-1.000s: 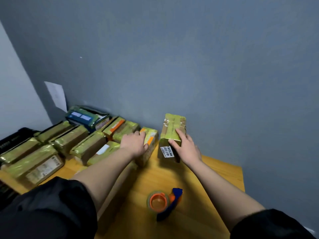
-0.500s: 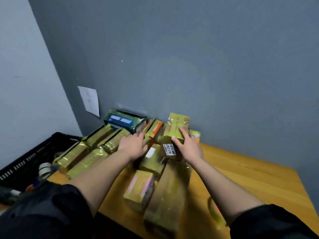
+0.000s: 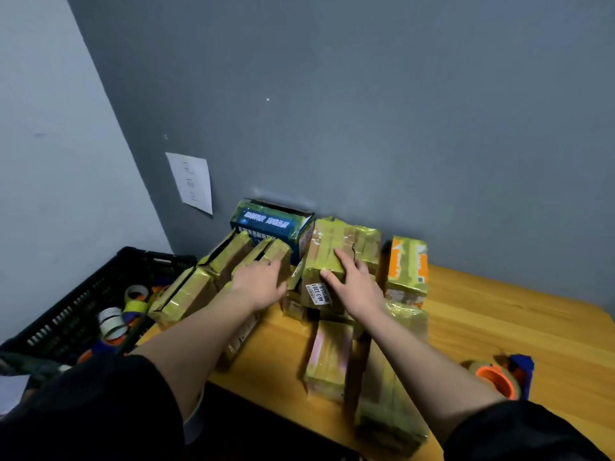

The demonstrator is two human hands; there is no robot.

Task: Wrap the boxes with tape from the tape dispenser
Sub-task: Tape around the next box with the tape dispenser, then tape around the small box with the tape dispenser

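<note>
My right hand point(image 3: 354, 287) grips a tape-wrapped box with a white barcode label point(image 3: 327, 254); the fingers lie over its top and the thumb presses its near face. The box sits on top of other wrapped boxes near the wall. My left hand point(image 3: 263, 284) rests flat on a wrapped box point(image 3: 273, 254) just to the left. The tape dispenser point(image 3: 501, 377), orange roll in a blue frame, lies on the wooden table point(image 3: 499, 321) to the right of my right forearm. Several wrapped boxes crowd the table, among them a pinkish one point(image 3: 329, 357) between my arms.
A blue printed box point(image 3: 269, 224) stands against the grey wall. An orange-and-white box point(image 3: 407, 264) stands upright at the right of the pile. A black crate point(image 3: 83, 311) with several tape rolls sits left of the table. A paper sheet point(image 3: 191, 183) hangs on the wall.
The view has swung left, so the crate and left wall show and the dispenser sits far right. My right hand has carried the labelled box onto the pile; my left hand moved onto a neighbouring box.
</note>
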